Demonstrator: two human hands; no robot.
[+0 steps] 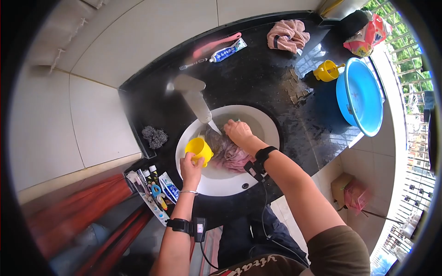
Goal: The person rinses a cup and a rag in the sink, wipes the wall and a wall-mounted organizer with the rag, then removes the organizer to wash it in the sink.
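Brown sleeve (pixel 338 250) lies nearest the camera, on the upper right arm; from it we trace the forearm forward to the right hand (pixel 239 132), over the white sink (pixel 216 189). We find that hand bent downward, its fingers curled together at the water. Whether they grasp anything we cannot tell, as the fingertips are partly hidden.

We find the left hand (pixel 191 171) grasping 1 yellow cup (pixel 198 148) by its near side, the mouth turned up toward us. That cup sits just ahead of the left hand, inside the near-left part of the sink.

We locate the pink cloth (pixel 235 158) in the water between the 2 hands: on the body side of the right hand and to the right of the left hand. Its bunched length slants from the greyish part, just left of the right fingers, back toward the body and rightward, below the right wrist. Of the 2 hands, we judge the right nearer to it; the cup stands between the left fingers and the cloth.

We note the faucet (pixel 198 103) ahead and to the left of the right hand. Its stream falls just left of the right fingertips, in the gap between them and the cup, so we judge the cup's mouth to lie left of the flow, outside it.
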